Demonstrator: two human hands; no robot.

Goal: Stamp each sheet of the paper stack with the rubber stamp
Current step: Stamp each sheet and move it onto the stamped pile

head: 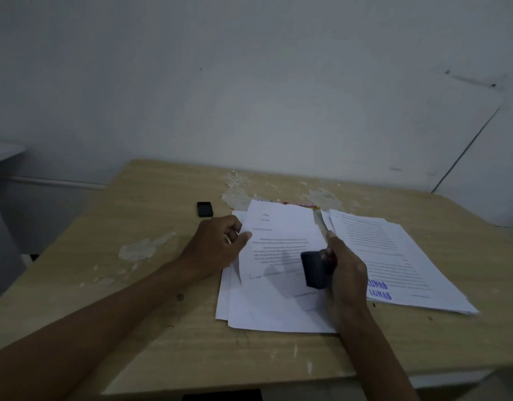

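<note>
Gripping stamp (315, 269) — right hand (346, 270); left hand (217, 244) pinching top sheet (278, 241).

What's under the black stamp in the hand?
Under the stamp, gripped by the right hand, lies the top sheet of the left paper pile, with printed lines and the stamp's shadow. The stamp and hand hide some of the page beneath.

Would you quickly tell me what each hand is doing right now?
Left hand: pinches the left edge of the top sheet of the left pile.
Right hand: grips the rubber stamp above that sheet.
</note>
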